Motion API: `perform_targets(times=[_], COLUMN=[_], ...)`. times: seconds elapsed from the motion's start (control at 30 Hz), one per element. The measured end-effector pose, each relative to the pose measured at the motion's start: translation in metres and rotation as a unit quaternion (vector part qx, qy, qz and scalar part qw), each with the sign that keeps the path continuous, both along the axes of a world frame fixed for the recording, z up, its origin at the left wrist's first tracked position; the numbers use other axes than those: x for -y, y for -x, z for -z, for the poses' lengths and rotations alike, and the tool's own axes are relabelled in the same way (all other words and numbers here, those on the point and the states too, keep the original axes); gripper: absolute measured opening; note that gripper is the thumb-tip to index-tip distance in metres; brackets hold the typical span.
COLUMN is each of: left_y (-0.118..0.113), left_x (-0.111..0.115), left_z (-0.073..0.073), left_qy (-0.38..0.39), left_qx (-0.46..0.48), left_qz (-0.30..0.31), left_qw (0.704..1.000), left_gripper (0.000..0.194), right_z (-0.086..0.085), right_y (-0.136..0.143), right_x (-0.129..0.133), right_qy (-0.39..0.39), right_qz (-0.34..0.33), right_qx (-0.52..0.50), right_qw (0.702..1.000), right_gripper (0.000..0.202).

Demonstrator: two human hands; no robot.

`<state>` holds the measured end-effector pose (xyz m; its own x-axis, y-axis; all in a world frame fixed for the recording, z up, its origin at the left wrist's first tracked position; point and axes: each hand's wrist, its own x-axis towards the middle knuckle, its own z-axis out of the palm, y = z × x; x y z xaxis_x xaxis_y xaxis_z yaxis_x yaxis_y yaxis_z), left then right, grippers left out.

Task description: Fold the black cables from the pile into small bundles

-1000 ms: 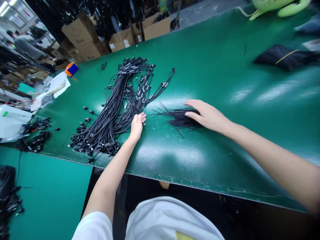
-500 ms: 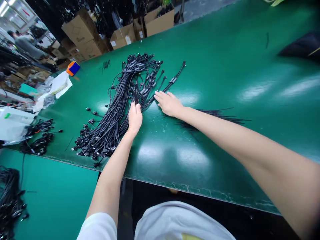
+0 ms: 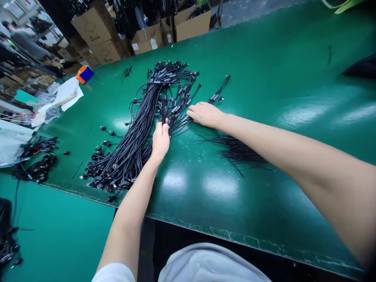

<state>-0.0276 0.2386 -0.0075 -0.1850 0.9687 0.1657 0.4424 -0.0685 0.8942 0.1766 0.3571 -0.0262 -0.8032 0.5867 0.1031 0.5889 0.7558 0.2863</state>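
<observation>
A large bundle of black cables (image 3: 141, 117) with connectors at both ends lies on the green table (image 3: 264, 70). My left hand (image 3: 161, 140) is wrapped round part of the cables at the bundle's right side. My right hand (image 3: 204, 114) is closed on a few cables a little further right, and their connector ends (image 3: 219, 92) stick out beyond the fingers. Below my right forearm lies a pile of thin black ties (image 3: 241, 150).
An orange and blue tape roll (image 3: 85, 74) and white papers (image 3: 68, 94) lie at the left. More black cables (image 3: 44, 162) are near the left edge. Cardboard boxes (image 3: 192, 25) stand behind the table. A person is in the far left background.
My right hand has moved slightly right, and its fingers have closed on cables whose ends have shifted right. My left hand keeps its hold. The view has shifted a little.
</observation>
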Motion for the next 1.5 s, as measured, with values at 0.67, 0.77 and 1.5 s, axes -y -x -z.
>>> perform_targets(times=[0.67,0.77,1.5], left_y=[0.009,0.019,-0.022], left_x=[-0.039,-0.048,0.058], left_z=[0.024,0.022,-0.042], left_qy=[-0.045,-0.050,0.106], left_qx=[0.100,0.144,0.319], left_qz=[-0.003,-0.004,0.118], left_qw=[0.994,0.988,0.934], left_gripper=[0.025,0.026,0.038], right_z=[-0.025,0.007,-0.016], right_y=[0.026,0.015,-0.118], right_x=[-0.030,-0.012,0.101], right_qy=[0.029,0.148,0.162], right_qz=[-0.082,-0.052,0.131], right_qx=[-0.260,-0.245,-0.155], right_qw=[0.962,0.957,0.966], right_gripper=[0.042,0.039,0.025])
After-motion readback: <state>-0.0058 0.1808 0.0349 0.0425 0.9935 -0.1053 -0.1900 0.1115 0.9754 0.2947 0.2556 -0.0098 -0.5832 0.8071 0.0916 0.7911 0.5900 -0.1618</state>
